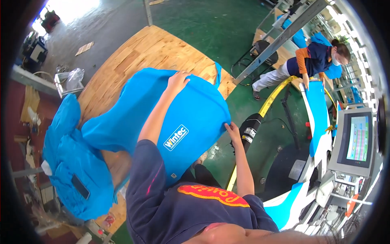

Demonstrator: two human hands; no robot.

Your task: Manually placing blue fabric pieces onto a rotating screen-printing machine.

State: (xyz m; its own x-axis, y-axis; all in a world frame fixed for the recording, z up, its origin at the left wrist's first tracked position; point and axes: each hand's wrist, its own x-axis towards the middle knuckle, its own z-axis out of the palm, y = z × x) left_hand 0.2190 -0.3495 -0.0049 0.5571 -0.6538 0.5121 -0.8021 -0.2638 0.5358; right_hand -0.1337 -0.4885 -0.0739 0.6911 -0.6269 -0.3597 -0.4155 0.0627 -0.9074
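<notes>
One blue cloth (207, 105) lies on the one wooden table (170, 49), and its right part goes beyond the table edge. The left hand (178, 81) rests on the far part of it; whether those fingers are clamped, I cannot tell. The right hand (232, 133) has its fingertips pinched together on the right edge. To do the spreading well, I think the left should press lightly while the right pulls evenly, without wrinkles. I count one blue heap (65, 158) at left, one co-worker (315, 57) far right and one screen (357, 138) at right.
</notes>
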